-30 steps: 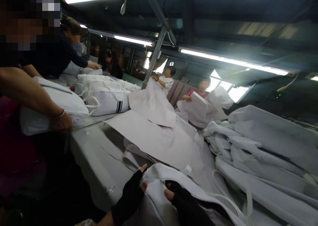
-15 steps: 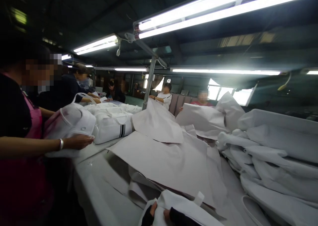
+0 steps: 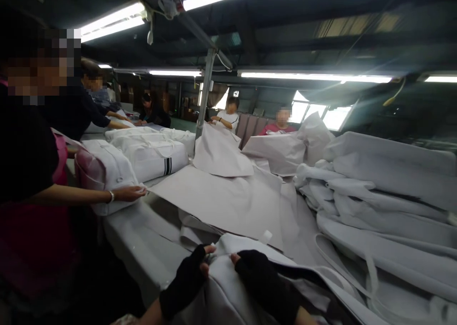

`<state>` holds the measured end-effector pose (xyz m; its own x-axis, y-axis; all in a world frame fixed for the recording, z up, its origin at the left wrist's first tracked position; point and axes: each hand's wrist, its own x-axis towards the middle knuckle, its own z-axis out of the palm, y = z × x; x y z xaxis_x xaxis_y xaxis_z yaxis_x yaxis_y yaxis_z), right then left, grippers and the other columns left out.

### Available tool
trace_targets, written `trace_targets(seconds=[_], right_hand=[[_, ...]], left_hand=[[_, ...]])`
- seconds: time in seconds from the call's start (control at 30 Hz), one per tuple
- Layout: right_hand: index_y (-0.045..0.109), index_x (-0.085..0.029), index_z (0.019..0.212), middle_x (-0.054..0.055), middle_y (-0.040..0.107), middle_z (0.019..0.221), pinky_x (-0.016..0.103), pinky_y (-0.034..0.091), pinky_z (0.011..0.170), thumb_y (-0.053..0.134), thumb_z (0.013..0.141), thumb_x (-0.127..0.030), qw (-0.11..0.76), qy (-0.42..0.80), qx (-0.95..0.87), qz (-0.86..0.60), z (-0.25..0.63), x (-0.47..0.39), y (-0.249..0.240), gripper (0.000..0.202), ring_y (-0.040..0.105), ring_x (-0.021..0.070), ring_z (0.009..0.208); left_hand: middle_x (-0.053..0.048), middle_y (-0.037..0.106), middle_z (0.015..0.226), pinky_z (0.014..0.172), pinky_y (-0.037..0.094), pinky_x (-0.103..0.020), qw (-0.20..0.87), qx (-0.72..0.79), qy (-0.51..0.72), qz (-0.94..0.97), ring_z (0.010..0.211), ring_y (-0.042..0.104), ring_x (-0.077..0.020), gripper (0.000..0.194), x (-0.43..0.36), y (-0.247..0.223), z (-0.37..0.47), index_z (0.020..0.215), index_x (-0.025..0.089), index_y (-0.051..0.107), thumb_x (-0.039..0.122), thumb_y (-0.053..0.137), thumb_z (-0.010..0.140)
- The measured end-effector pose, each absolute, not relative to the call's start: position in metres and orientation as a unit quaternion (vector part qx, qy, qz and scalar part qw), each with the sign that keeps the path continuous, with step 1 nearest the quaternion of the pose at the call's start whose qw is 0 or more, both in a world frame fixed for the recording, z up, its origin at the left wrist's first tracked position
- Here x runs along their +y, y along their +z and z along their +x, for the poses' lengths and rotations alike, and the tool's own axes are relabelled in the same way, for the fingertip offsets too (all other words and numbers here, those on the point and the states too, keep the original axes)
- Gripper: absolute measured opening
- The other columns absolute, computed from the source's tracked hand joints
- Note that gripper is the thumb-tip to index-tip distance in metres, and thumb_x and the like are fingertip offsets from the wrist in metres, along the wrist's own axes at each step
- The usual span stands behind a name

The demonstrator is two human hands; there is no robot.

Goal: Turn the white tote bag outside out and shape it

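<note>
gripping the edge of a white bag (image 3: 228, 287) at the bottom centre of the frame, the left hand (image 3: 187, 280) and right hand (image 3: 262, 282) (both in black fingerless gloves) pinch its fabric. beside it lie big sheets (image 3: 228, 201); a co-worker's hand (image 3: 128, 192) at left holds another bag (image 3: 107, 172).

Left hand: our left hand (image 3: 187, 280), in a black fingerless glove, grips the edge of the white fabric piece (image 3: 228, 272).
Right hand: our right hand (image 3: 259, 280), gloved alike, presses on the same piece just beside the left.
Table: the grey table (image 3: 143, 241) carries large flat sheets (image 3: 221, 201) and, at right, piled folded fabric (image 3: 385, 192).
Co-worker: at left, a person's hand (image 3: 126, 193) rests on a white bag (image 3: 107, 172).
</note>
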<state>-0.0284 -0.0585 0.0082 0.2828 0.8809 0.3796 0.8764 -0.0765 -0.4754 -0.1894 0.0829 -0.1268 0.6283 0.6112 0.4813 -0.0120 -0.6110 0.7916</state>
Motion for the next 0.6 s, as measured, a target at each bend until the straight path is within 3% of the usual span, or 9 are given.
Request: trace_targets(seconds=[0.07,0.2,0.4,0.5,0.6], right_hand=[[0.067,-0.017,0.079,0.009,0.069,0.087,0.039,0.048,0.079,0.044,0.09,-0.031,0.271,0.013,-0.605,-0.748,-0.026,-0.057,0.019,0.029,0.063,0.0242,0.085],[0.061,-0.017,0.075,0.007,0.067,0.084,0.035,0.044,0.076,0.041,0.093,-0.034,0.278,0.038,-0.609,-0.742,-0.027,-0.056,0.027,0.032,0.061,0.0208,0.082],[0.054,-0.019,0.069,0.005,0.064,0.075,0.034,0.044,0.068,0.034,0.094,-0.042,0.289,0.064,-0.603,-0.741,-0.025,-0.058,0.02,0.04,0.058,0.0192,0.073],[0.063,-0.019,0.081,0.008,0.067,0.087,0.034,0.049,0.072,0.041,0.092,-0.048,0.305,0.017,-0.607,-0.734,-0.016,-0.056,0.013,0.038,0.062,0.0213,0.082],[0.066,-0.018,0.095,0.011,0.069,0.097,0.036,0.051,0.078,0.045,0.09,-0.048,0.302,-0.024,-0.61,-0.732,-0.011,-0.053,0.01,0.037,0.063,0.0227,0.089]], left_hand=[[-0.007,0.059,0.13,0.099,0.045,-0.036,0.416,0.202,0.381,0.801,0.116,0.056,-0.023,0.049,0.085,-0.118,-0.191,0.135,0.024,0.047,0.051,0.037,0.096],[-0.005,0.056,0.134,0.104,0.041,-0.031,0.431,0.199,0.36,0.803,0.122,0.052,-0.02,0.044,0.098,-0.122,-0.188,0.132,0.024,0.049,0.046,0.041,0.095],[-0.005,0.067,0.101,0.085,0.047,-0.031,0.462,0.303,0.35,0.757,0.093,0.061,-0.02,0.033,0.115,-0.121,-0.175,0.106,0.019,0.059,0.042,0.046,0.087],[-0.002,0.063,0.084,0.076,0.045,-0.031,0.433,0.315,0.287,0.795,0.081,0.058,-0.0194,0.028,0.117,-0.11,-0.173,0.098,0.019,0.055,0.04,0.055,0.081],[-0.002,0.06,0.083,0.075,0.042,-0.031,0.425,0.314,0.267,0.806,0.081,0.056,-0.0195,0.026,0.122,-0.104,-0.173,0.091,0.018,0.052,0.041,0.056,0.079]])
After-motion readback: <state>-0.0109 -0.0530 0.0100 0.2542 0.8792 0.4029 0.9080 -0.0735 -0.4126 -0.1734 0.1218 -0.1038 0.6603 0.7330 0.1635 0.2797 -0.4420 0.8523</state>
